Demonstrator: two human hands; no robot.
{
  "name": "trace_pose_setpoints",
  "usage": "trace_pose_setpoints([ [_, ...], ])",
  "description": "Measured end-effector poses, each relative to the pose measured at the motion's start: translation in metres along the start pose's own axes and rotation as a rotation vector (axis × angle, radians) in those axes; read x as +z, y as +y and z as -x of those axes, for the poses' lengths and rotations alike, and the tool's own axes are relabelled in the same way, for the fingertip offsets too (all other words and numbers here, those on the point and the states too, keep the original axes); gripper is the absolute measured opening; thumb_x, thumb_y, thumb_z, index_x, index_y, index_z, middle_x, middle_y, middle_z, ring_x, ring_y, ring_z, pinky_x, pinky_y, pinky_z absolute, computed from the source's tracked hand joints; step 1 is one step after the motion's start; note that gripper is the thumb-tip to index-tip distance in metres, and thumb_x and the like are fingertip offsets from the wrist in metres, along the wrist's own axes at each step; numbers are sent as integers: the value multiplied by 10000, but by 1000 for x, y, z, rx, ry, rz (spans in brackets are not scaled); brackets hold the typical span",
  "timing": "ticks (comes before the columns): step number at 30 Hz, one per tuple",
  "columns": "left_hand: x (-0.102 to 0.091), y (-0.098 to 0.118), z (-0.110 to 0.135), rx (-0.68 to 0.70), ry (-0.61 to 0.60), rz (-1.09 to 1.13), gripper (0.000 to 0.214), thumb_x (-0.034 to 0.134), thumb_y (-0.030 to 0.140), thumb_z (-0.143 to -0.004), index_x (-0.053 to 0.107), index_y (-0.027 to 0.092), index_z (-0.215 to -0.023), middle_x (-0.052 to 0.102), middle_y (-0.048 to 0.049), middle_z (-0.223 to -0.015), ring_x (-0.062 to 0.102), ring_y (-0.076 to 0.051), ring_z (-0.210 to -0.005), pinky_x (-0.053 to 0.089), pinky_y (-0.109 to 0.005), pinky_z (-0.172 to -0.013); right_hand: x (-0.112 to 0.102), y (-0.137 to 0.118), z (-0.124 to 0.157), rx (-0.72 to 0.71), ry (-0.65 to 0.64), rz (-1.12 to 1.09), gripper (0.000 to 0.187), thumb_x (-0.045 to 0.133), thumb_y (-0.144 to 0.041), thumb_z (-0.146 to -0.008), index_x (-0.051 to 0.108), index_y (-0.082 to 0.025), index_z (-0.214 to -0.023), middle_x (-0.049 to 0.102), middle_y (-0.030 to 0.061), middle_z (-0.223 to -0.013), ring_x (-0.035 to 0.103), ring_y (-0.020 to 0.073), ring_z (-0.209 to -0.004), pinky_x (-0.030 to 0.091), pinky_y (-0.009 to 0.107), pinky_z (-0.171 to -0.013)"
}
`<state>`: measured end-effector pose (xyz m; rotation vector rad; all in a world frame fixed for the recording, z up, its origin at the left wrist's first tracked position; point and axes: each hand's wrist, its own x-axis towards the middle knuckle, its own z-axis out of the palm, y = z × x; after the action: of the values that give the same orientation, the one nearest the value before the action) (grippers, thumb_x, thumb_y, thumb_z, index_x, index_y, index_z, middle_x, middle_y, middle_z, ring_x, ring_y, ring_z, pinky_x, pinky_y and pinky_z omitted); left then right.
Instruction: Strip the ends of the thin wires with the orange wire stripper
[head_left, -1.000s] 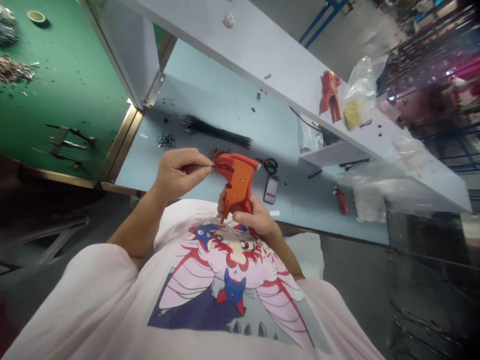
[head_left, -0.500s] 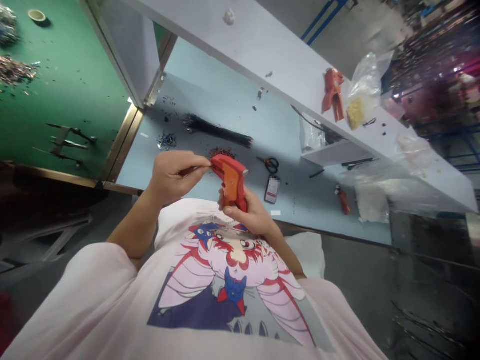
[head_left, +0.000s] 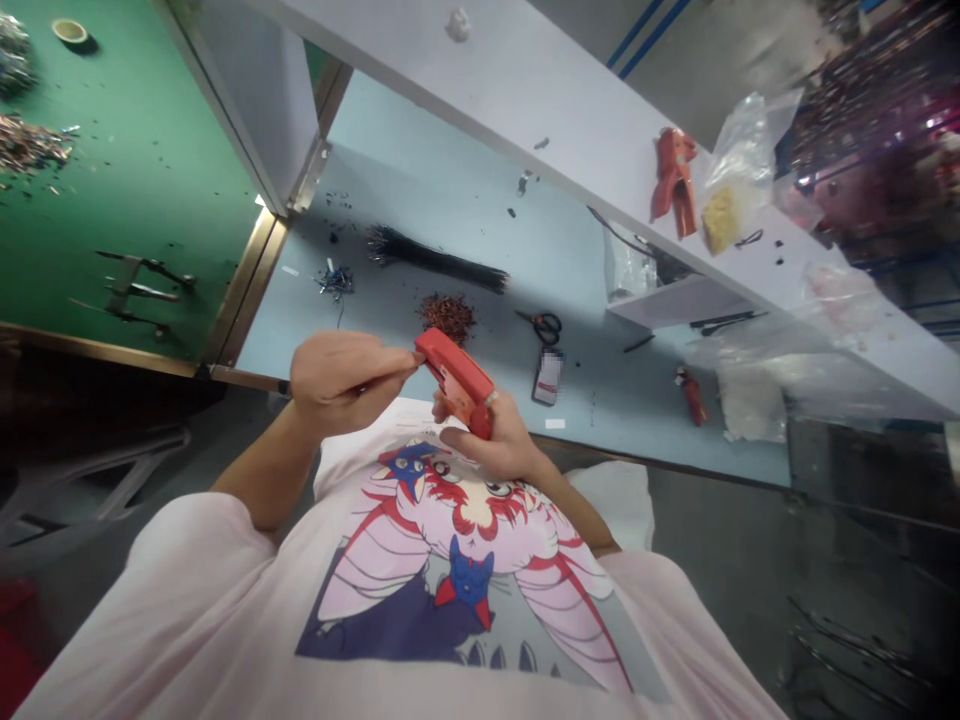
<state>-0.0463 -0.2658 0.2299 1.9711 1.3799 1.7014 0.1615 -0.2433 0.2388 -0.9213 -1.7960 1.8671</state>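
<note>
Wire stripper (head_left: 455,383) with a stiff orange-red body is held in the air just over the near edge of the pale blue table (head_left: 480,190); the right hand (head_left: 499,448) grasps it by the lower handle with a closed grip. The left hand (head_left: 337,385) has a clenched grip, pinching a thin wire (head_left: 394,366) that is hardly visible; its end seems to reach the nose of the tool. I judge the stripper light and rigid, so the handle is the safe place to take hold; the wire looks soft and slim, and may slip unless it is pinched close to its end. Farther on the table lie a long bundle of black wires (head_left: 435,262) and a rough heap of reddish-brown bits (head_left: 448,317); to the right are dark scissors (head_left: 544,326). On the far white shelf (head_left: 525,110) rests a second orange wire stripper (head_left: 673,172), beside a clear plastic bag (head_left: 739,150).
</note>
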Motion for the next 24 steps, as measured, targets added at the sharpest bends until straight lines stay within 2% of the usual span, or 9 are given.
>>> trace_pose_setpoints([
  [3, 4, 3, 3, 52, -25, 161, 113, 617, 159, -755, 674, 249, -792, 513, 44, -474, 427, -70, -398, 341, -217, -427, -2, 0, -3, 52, -35, -383, 324, 693, -322, -699, 558, -176, -956, 565, 41, -840, 548, 174, -756, 490, 349, -699],
  [5, 5, 5, 6, 65, -62, 263, 177, 631, 121, -739, 683, 246, -853, 529, 46, -480, 426, -69, -400, 339, -215, -425, -8, 0, -7, 81, 49, -635, 296, 652, -333, -712, 542, -205, -956, 541, 14, -802, 536, 158, -708, 510, 359, -681],
  [7, 7, 5, 10, -20, -45, 344, 192, 646, 108, -732, 696, 234, -868, 575, 36, -520, 427, -64, -409, 334, -210, -417, -16, 0, -12, 114, 132, -795, 267, 609, -311, -722, 519, -234, -961, 518, -11, -780, 522, 140, -675, 527, 368, -685],
  [11, 8, -2, 20, -309, 90, 395, 88, 668, 198, -749, 721, 234, -809, 648, 16, -621, 458, -54, -432, 339, -194, -406, -26, 5, -14, 172, 172, -835, 221, 576, -278, -726, 511, -233, -933, 524, -15, -780, 532, 136, -684, 540, 375, -703],
  [14, 9, -8, 24, -425, 132, 390, 63, 683, 249, -740, 726, 228, -782, 636, 11, -605, 483, -64, -461, 361, -198, -428, -27, 25, -17, 194, 204, -761, 251, 587, -304, -728, 505, -228, -953, 533, -12, -793, 547, 142, -695, 537, 368, -687],
  [17, 13, -11, 25, -479, 139, 403, 63, 692, 262, -729, 726, 219, -760, 613, 8, -573, 477, -69, -467, 361, -201, -431, -32, 63, -28, 193, 315, -481, 322, 593, -358, -727, 470, -225, -994, 537, -13, -791, 552, 149, -680, 524, 352, -664],
  [20, 17, -11, 24, -503, 116, 379, 75, 685, 263, -731, 724, 203, -754, 587, 12, -542, 458, -65, -462, 347, -196, -427, -44, 112, -43, 276, 406, 216, 357, 557, -396, -753, 444, -210, -1037, 559, 0, -799, 553, 166, -696, 498, 336, -672],
  [22, 20, -10, 22, -484, 90, 318, 81, 673, 245, -740, 724, 192, -773, 583, 18, -538, 434, -54, -454, 330, -188, -425, -50, 142, -50, 381, 301, 786, 351, 529, -379, -774, 471, -182, -1058, 594, 49, -897, 567, 198, -801, 475, 351, -749],
  [24, 21, -8, 21, -428, 62, 213, 84, 659, 214, -748, 723, 177, -789, 604, 18, -556, 407, -42, -446, 321, -183, -430, -51, 167, -50, 415, 219, 958, 341, 573, -303, -738, 528, -150, -1040, 607, 107, -978, 561, 251, -915, 434, 398, -835],
])
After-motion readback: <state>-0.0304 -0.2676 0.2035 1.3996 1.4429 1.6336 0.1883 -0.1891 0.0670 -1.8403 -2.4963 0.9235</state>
